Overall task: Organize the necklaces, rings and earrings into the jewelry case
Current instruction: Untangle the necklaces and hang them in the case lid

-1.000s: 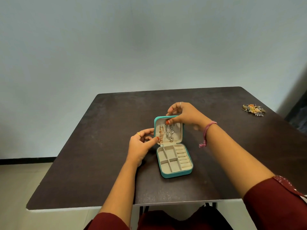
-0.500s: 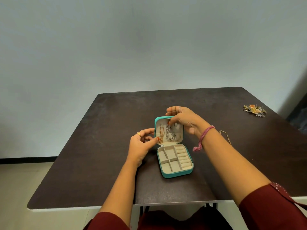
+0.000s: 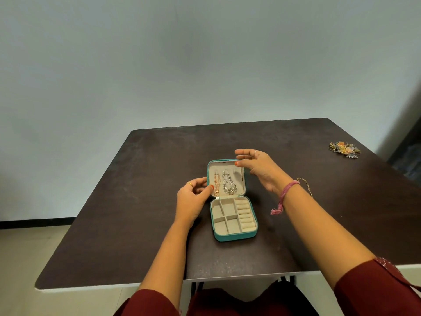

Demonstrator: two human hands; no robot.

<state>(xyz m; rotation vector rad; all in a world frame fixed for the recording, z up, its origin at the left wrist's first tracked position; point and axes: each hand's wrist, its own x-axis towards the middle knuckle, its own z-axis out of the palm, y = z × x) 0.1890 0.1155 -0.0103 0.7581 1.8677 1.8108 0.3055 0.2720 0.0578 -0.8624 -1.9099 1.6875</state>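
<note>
Mid-desk, toward the near edge: teal jewelry case [image 3: 234, 236] lies open, base compartments bare, lid propped upright. Left hand [image 3: 192, 199] pinches the lid's left edge, likely steadying it so the chains hang straight. Rose-gold necklace [image 3: 216, 184] and silver necklace [image 3: 229, 184] hang inside the lid. Right hand [image 3: 257, 167] released, fingers loose, hovering at the lid's top right corner. Gold chain [image 3: 306, 184] lies just beyond the right wrist. Far right corner: pile of rings and earrings [image 3: 344, 149], unsorted.
</note>
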